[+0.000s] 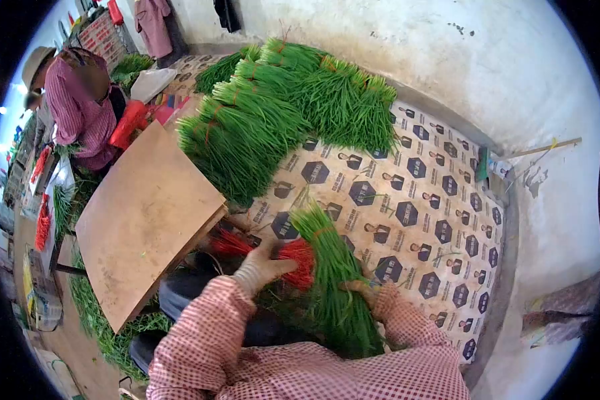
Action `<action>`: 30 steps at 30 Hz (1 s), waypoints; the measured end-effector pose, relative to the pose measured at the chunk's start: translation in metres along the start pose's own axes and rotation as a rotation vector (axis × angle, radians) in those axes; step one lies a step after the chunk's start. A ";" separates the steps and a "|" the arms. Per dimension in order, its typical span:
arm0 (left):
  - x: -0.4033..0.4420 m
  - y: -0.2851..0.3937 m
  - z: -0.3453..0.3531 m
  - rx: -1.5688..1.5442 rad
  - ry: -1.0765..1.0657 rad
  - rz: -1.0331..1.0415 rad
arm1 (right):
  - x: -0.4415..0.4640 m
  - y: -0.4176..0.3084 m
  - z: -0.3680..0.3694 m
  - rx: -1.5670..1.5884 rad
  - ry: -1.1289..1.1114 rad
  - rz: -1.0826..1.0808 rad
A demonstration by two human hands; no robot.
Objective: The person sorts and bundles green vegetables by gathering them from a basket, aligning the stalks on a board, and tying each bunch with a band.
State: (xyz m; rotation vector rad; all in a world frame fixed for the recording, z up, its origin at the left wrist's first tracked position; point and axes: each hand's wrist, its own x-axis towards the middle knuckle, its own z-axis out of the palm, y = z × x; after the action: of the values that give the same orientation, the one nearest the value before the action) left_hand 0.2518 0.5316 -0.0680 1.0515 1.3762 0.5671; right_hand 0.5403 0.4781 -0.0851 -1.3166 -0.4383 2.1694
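A bundle of long green stalks with a red tie near its pale upper end lies in front of my body. My right hand is against the bundle's right side, its fingers partly hidden by the leaves. Left of the bundle, my left hand, in a pale glove, is over a bunch of thin red ties. The thumb and fingers of that hand are apart. More red strands stick out to the left of it.
Many tied green bundles lie on the patterned floor sheet ahead. A tilted brown board stands at the left. Beyond it a person in a hat sits. A white wall borders the right and back.
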 end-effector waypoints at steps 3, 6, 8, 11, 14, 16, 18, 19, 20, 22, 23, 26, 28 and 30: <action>-0.026 0.010 -0.046 0.088 0.109 0.096 | -0.013 -0.011 -0.022 -0.255 0.302 0.042; -0.044 0.000 -0.108 0.021 0.284 0.151 | -0.015 -0.040 -0.060 -0.521 0.373 -0.165; -0.062 -0.009 -0.140 -0.139 0.450 0.124 | -0.017 -0.078 -0.070 -0.640 0.440 -0.362; -0.080 -0.035 -0.190 -0.290 0.662 0.113 | -0.012 -0.179 -0.067 -0.472 0.652 -0.480; -0.084 -0.051 -0.214 -0.188 0.738 0.069 | 0.033 -0.308 -0.125 -1.106 1.029 -0.577; -0.073 -0.059 -0.204 -0.155 0.765 0.149 | 0.043 -0.340 -0.117 -1.260 1.149 -0.571; -0.062 -0.040 -0.174 0.027 0.813 0.221 | 0.065 -0.339 -0.120 -1.196 1.185 -0.946; -0.051 -0.028 -0.162 0.364 0.802 0.258 | 0.109 -0.318 -0.170 -1.289 1.091 -0.933; -0.048 -0.014 -0.153 0.574 0.666 0.125 | 0.146 -0.285 -0.216 -1.378 0.995 -0.918; -0.025 -0.013 -0.151 1.009 0.562 0.270 | 0.141 -0.177 -0.168 -1.652 0.913 -0.554; -0.015 -0.004 -0.147 1.009 0.547 0.248 | 0.136 -0.123 -0.138 -1.788 0.839 -0.385; 0.009 0.006 -0.144 1.311 0.484 0.280 | 0.149 0.008 -0.117 -1.734 0.545 -0.043; 0.026 0.010 -0.144 1.420 0.503 0.221 | 0.154 0.076 -0.116 -1.505 0.459 0.111; 0.033 0.005 -0.147 1.455 0.501 0.235 | 0.160 0.130 -0.122 -1.268 0.450 0.223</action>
State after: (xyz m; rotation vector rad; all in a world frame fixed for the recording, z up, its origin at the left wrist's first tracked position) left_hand 0.1178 0.6008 -0.0619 2.3438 2.1576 -0.1547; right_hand 0.5522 0.4725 -0.3241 -2.4869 -1.6771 1.5628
